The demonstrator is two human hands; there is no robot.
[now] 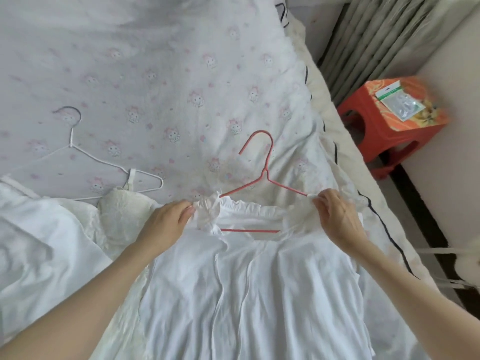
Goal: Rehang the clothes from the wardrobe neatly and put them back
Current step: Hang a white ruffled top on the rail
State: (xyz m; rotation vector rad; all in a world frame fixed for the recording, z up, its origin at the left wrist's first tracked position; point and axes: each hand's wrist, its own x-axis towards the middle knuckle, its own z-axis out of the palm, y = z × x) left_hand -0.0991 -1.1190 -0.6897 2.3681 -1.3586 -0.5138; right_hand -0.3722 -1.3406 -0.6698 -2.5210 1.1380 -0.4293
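Bed with printed sheet (155, 74): one dress half hung.
My left hand (166, 224) and right hand (335, 214) pinch the white cotton dress's (246, 281) shoulders onto the red wire hanger (265, 175); wardrobe return remains.

Soft, even daylight; shadows faint. White dress (259, 294) nearly blown out, folds low in contrast. Wide-angle bending at edges; slight overall softness, stool (389, 120) blurred.

On the bed (155, 61), the left hand (166, 224) and right hand (335, 214) pinch a white dress (259, 281) at its shoulders over a red hanger (262, 178).
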